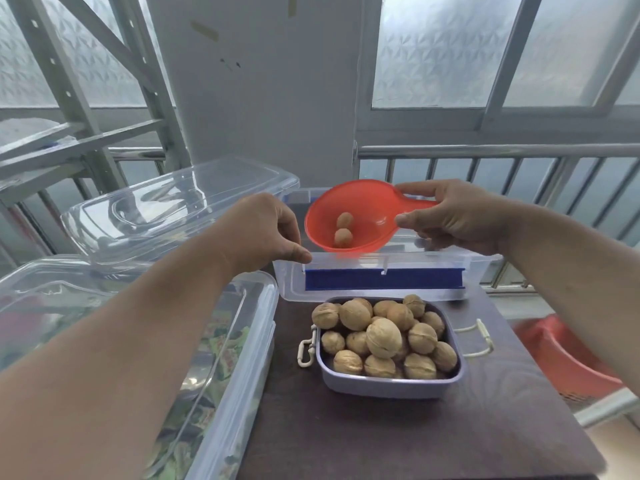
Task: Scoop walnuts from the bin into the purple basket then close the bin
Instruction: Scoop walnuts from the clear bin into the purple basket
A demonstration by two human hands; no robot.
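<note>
Holding the red scoop (pixel 349 220) by its handle, the right hand (pixel 457 216) has its fingers and thumb pinched round the stub, with the bowl hanging just above the near wall of the clear bin (pixel 381 271). 2 walnuts (pixel 343 229) sit low in the bowl. The scoop's long axis runs roughly left to right across the bin, handle toward the right hand, and the bowl is tilted so its open mouth faces the person and slightly down toward the bin's near edge. The left hand (pixel 270 230) hovers at the bin's near left corner, fingers curled with thumb and forefinger drawn close; I cannot tell whether they pinch the rim or hold nothing.

Nearer the person than the bin, the purple basket (pixel 391 379) rests on the dark tabletop (pixel 346 438), already heaped with walnuts above its rim. My judgement is that this is a late scoop in transit from bin to basket. The next move calls for bringing the bowl toward the person until it is over the basket's middle, then tipping gently, since the heap is high and nuts could roll off. After that the lid (pixel 180 202), propped left of the bin, must come down over it.
</note>
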